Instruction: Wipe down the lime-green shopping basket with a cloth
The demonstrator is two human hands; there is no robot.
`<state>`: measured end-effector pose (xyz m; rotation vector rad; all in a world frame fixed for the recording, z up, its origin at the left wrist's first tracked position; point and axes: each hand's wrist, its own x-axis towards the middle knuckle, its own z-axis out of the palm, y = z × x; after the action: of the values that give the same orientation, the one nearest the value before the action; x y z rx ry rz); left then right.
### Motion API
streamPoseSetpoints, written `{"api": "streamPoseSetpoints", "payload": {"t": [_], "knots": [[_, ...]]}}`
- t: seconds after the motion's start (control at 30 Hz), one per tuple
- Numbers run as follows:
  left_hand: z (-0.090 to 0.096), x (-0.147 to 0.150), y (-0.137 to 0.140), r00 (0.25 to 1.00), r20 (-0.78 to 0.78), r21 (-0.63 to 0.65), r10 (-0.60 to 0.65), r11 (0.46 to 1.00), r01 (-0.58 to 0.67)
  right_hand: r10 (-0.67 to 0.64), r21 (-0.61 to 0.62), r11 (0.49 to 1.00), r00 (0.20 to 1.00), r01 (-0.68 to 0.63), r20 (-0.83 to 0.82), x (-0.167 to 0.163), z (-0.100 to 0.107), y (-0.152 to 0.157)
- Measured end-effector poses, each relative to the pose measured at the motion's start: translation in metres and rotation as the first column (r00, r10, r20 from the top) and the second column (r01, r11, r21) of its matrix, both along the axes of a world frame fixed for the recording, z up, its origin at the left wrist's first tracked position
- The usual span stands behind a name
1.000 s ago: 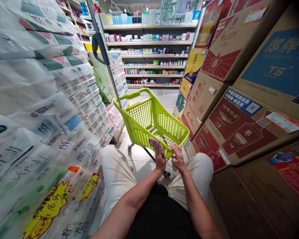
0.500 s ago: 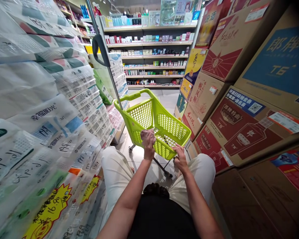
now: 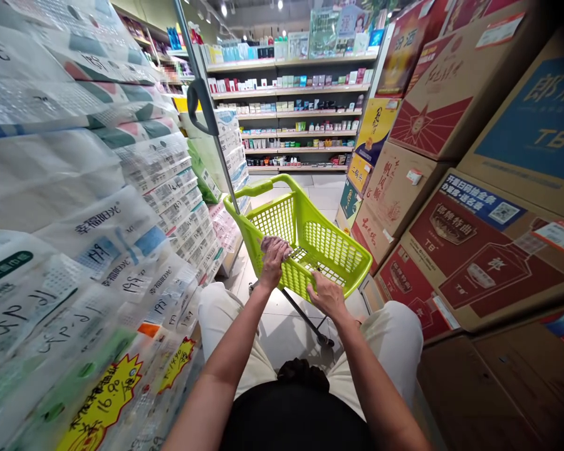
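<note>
Clearly, the hands (image 3: 273, 266) (image 3: 328, 295) hold cloth (image 3: 269, 243) and green basket (image 3: 302, 216).

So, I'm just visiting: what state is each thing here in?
Green cart: upright, open-topped
Cloth: crumpled, at the cart's rim
Left hand: closed on the cloth
Right hand: at the cart's near rim
Plastic-wrapped packs: stacked
Cartons: stacked; whether sealed, unclear
Far shelves: stocked
Ceiling light: lit
</note>
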<state>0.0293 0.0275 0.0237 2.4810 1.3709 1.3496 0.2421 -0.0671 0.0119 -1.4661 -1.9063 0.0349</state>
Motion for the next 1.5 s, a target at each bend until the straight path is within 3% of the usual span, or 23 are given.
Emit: {"api": "streamPoseSetpoints", "payload": {"t": [0.13,0.27,0.33,0.43,0.53,0.6,0.63,0.73,0.8,0.97,1.23,1.37,1.5], "knots": [[0.018,-0.028,0.017,0.983,-0.160,-0.045,0.087,0.994,-0.095,-0.072,-0.151,0.984,0.983,0.098,0.168,-0.010,0.007,-0.004],[0.047,-0.049,0.034,0.980,-0.167,-0.105,0.112,0.986,-0.130,-0.059,-0.179,0.979,0.976,0.097,0.208,-0.013,0.010,-0.012],[0.059,-0.054,0.038,0.991,-0.078,-0.135,0.112,0.983,-0.122,-0.071,-0.175,0.979,0.976,0.108,0.204,-0.017,0.011,-0.016],[0.074,-0.061,0.040,0.961,0.228,-0.180,0.155,0.977,-0.115,-0.085,-0.158,0.981,0.979,0.115,0.188,-0.023,0.012,-0.021],[0.086,-0.074,0.038,0.853,0.517,-0.296,0.070,0.950,0.101,-0.082,-0.138,0.984,0.979,0.108,0.186,-0.025,0.013,-0.027],[0.091,-0.082,0.035,0.834,0.552,-0.391,-0.002,0.883,0.261,-0.086,-0.135,0.984,0.978,0.113,0.192,-0.024,0.013,-0.029],[0.091,-0.084,0.033,0.855,0.518,-0.432,0.006,0.865,0.255,-0.089,-0.133,0.984,0.977,0.116,0.193,-0.023,0.012,-0.030],[0.083,-0.084,0.028,0.921,0.335,-0.446,0.199,0.895,-0.031,-0.099,-0.119,0.985,0.977,0.123,0.188,-0.020,0.011,-0.030],[0.073,-0.076,0.024,0.904,0.273,-0.386,0.330,0.898,-0.211,-0.097,-0.106,0.987,0.978,0.118,0.183,-0.020,0.009,-0.030],[0.046,-0.047,0.019,0.814,0.287,-0.295,0.505,0.855,-0.427,-0.091,-0.097,0.989,0.980,0.110,0.177,-0.024,0.009,-0.031],[0.036,-0.019,0.027,0.746,0.318,-0.420,0.585,0.792,-0.443,-0.090,-0.062,0.993,0.977,0.103,0.196,-0.031,0.012,-0.034],[0.042,-0.018,0.034,0.709,0.366,-0.296,0.603,0.798,-0.526,-0.109,-0.052,0.991,0.970,0.123,0.218,-0.039,0.013,-0.036],[0.054,-0.029,0.035,0.767,0.353,-0.146,0.536,0.841,-0.520,-0.111,-0.058,0.990,0.970,0.127,0.218,-0.047,0.015,-0.041]]}}
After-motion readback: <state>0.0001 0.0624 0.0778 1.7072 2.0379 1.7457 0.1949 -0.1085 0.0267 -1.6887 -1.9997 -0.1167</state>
